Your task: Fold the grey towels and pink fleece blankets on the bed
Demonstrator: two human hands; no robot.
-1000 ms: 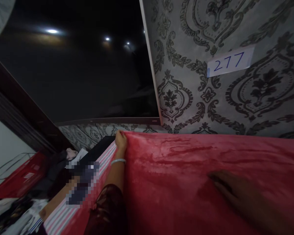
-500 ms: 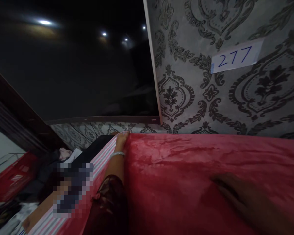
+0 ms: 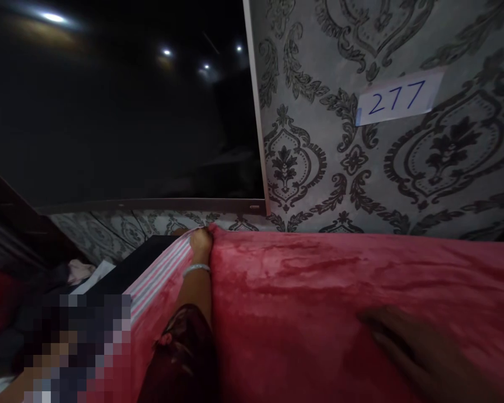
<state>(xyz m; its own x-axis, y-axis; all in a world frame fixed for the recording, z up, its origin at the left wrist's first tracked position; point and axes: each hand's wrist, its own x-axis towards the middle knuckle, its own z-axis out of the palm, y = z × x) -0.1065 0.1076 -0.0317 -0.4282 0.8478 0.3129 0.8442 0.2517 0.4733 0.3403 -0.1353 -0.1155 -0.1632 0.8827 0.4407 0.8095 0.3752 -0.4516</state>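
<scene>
A plush red blanket (image 3: 285, 313) with mottled darker streaks lies spread over a flat surface that meets the wall. Its left side shows a band with pink, grey and white stripes (image 3: 162, 280). My left hand (image 3: 201, 243), with a bracelet at the wrist, is closed on the blanket's far left corner, and the cloth bunches up a little there. Lower right, my right hand (image 3: 407, 341) lies flat and dim on the blanket, fingers stretched out and close together. Nothing shows in it.
A large dark television screen (image 3: 121, 112) hangs above on the patterned wall (image 3: 302, 157). A paper marked 277 (image 3: 399, 98) is stuck there. Left of the blanket are a black flat surface (image 3: 128, 271), a pinkish cloth (image 3: 80, 272) and a pixelated patch with part of a bare arm.
My left hand has curled more tightly at the corner, and the cloth beside it has bunched up slightly. The view has shifted a little. My right hand stays on the blanket.
</scene>
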